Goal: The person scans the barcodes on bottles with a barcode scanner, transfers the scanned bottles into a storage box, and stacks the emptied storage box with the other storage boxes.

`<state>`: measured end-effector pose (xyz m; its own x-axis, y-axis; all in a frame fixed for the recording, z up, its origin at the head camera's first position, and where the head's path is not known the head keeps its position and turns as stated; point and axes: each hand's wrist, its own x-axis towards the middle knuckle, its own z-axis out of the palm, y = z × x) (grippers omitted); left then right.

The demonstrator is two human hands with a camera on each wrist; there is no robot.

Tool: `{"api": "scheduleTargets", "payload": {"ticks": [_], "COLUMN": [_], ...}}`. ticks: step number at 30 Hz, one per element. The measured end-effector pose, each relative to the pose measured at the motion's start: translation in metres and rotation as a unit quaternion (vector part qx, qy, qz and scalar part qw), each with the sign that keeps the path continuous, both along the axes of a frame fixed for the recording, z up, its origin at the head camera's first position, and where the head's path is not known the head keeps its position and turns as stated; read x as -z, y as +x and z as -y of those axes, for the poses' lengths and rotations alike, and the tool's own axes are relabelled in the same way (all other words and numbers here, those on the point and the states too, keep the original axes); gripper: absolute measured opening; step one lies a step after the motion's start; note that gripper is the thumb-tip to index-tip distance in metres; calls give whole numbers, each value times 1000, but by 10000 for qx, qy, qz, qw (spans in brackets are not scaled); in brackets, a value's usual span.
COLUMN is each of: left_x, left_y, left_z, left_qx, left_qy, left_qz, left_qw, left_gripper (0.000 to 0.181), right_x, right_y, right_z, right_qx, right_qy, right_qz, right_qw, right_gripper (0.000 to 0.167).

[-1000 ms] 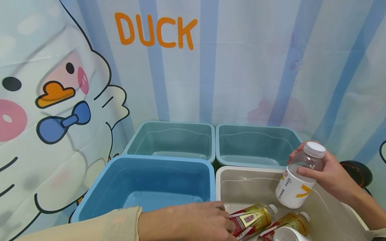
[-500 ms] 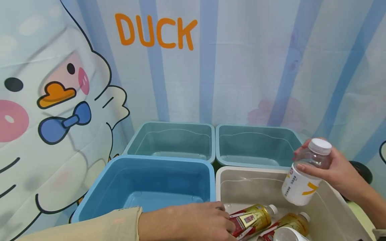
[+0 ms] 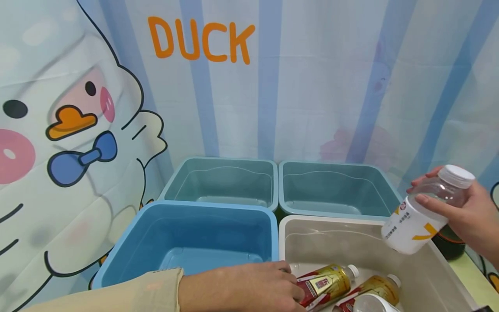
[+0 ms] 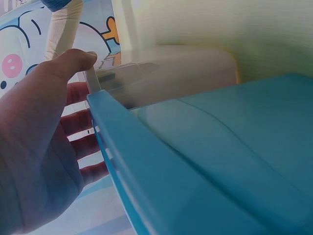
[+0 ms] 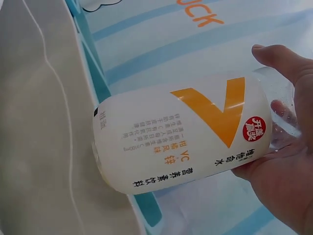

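My right hand (image 3: 468,216) holds a clear plastic drink bottle (image 3: 409,227) by its upper part, the thumb on the near side. The bottle has a white cap and a white label with an orange mark, which fills much of the right wrist view (image 5: 190,132). It hangs tilted over the right wall of the beige bin (image 3: 327,225), base toward the bin. My left hand (image 3: 253,286) grips the beige bin's rim beside the blue bin (image 3: 210,208); thumb and curled fingers show in the left wrist view. Two bottles with red and gold labels (image 3: 331,281) lie inside the beige bin.
A further white-labelled bottle (image 3: 374,303) lies in the beige bin, cut off by the frame. Two teal bins, left (image 3: 230,161) and right (image 3: 331,165), stand behind. A dark round object (image 3: 448,245) sits right of the beige bin. A printed duck curtain (image 3: 234,108) hangs at the back.
My right hand has carried the bottle rightward and slightly up, from above the beige bin's inside to its right wall. My left hand has stayed in place.
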<state>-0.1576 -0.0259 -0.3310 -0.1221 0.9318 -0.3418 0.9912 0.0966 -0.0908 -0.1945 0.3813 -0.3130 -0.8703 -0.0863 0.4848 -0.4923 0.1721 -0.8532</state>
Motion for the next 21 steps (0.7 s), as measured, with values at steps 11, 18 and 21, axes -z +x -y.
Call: {"api": "scheduleTargets", "payload": {"ticks": [11,18,21], "left_x": [-1,0,0], "left_y": [0,0,0], "left_z": [1,1,1], "left_qx": [55,58,31], "left_qy": [73,92,95], "left_qz": [12,54,109], "left_qw": [10000,9999,9999], "left_gripper": [53,53,53], "right_x": [-5,-4,-5], "right_y": [2,1,-1], "right_z": [-17,-30,-37], "right_qx": [425,1275,1648], "right_qy": [21,588,852], "right_qz": [-222,-223,-219], "right_qw": [9988,9898,9824], "right_gripper": [47,48,48]}}
